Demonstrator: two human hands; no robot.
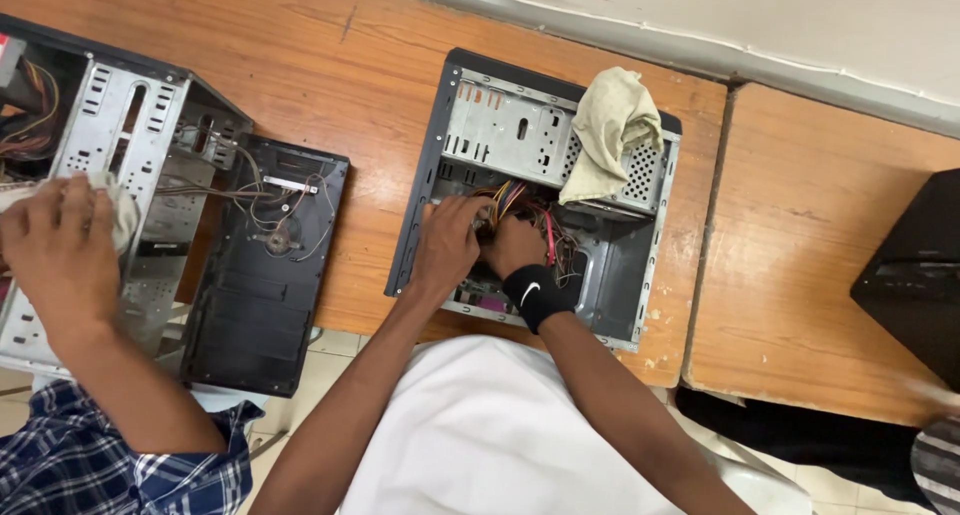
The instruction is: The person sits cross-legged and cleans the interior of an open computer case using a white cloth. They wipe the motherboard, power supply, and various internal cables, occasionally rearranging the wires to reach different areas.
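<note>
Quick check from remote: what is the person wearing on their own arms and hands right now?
Both forearms are bare. The right hand has a black wristband with a small white mark at the wrist. The left hand wears nothing: no glove, watch or ring visible. A white shirt covers the torso.

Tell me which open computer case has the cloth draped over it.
The middle open grey metal computer case, with the crumpled beige cloth on its upper right corner. The left open case has none draped; a co-worker's hand wipes it.
</note>
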